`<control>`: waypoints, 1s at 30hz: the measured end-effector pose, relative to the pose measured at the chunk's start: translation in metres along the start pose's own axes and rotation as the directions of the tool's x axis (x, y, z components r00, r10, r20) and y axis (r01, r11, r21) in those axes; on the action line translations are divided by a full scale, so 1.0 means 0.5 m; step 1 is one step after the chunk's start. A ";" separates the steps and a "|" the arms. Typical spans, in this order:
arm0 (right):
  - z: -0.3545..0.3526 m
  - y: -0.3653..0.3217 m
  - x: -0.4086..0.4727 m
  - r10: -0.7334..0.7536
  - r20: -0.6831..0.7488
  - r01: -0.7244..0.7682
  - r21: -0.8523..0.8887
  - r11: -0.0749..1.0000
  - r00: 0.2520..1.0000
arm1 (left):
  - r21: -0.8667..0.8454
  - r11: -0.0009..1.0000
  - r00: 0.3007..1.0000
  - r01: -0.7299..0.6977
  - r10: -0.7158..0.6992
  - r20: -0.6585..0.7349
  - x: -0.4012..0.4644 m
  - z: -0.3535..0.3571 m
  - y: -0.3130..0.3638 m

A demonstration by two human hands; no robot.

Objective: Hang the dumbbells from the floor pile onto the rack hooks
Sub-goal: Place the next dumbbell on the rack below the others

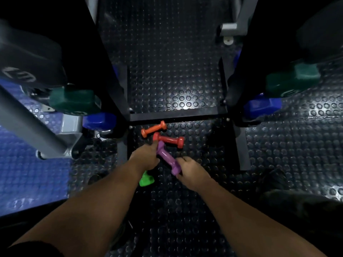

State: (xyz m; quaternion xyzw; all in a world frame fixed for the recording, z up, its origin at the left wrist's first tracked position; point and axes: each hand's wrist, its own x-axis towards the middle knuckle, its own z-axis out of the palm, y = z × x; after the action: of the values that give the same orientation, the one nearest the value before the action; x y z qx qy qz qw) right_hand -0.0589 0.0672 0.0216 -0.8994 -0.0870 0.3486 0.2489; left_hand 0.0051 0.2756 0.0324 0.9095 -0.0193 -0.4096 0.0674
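A small pile of dumbbells lies on the studded black floor at the rack's foot. An orange dumbbell (pixel 153 128) lies furthest, a red dumbbell (pixel 169 139) just nearer. A purple dumbbell (pixel 167 157) slants between my hands. My right hand (pixel 189 168) pinches its near end. My left hand (pixel 145 157) curls by its far end, touching the red one's tip; what it holds is hidden. A green dumbbell (pixel 146 179) pokes out under my left wrist. The black rack (pixel 178 115) stands ahead with dark green (pixel 74 102) and blue dumbbells (pixel 261 106) hanging on both sides.
A grey metal machine frame (pixel 33 125) slants across the left over a blue mat (pixel 27 175). Another grey frame piece (pixel 230 28) sits at the upper right. A black rack foot (pixel 241 145) runs along the floor on the right. My dark shoe (pixel 272 179) is at right.
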 end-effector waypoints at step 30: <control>-0.028 -0.027 0.059 0.107 0.014 -0.108 0.188 0.976 0.994 | 0.108 0.994 0.994 0.021 -0.010 -0.106 -0.019 -0.080 0.035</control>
State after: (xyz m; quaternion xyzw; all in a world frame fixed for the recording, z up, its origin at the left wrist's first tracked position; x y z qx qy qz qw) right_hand -0.0276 0.0830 0.0200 -0.8746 -0.0052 0.3700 0.3134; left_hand 0.0289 0.2634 0.0682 0.9323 -0.0311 -0.3601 0.0153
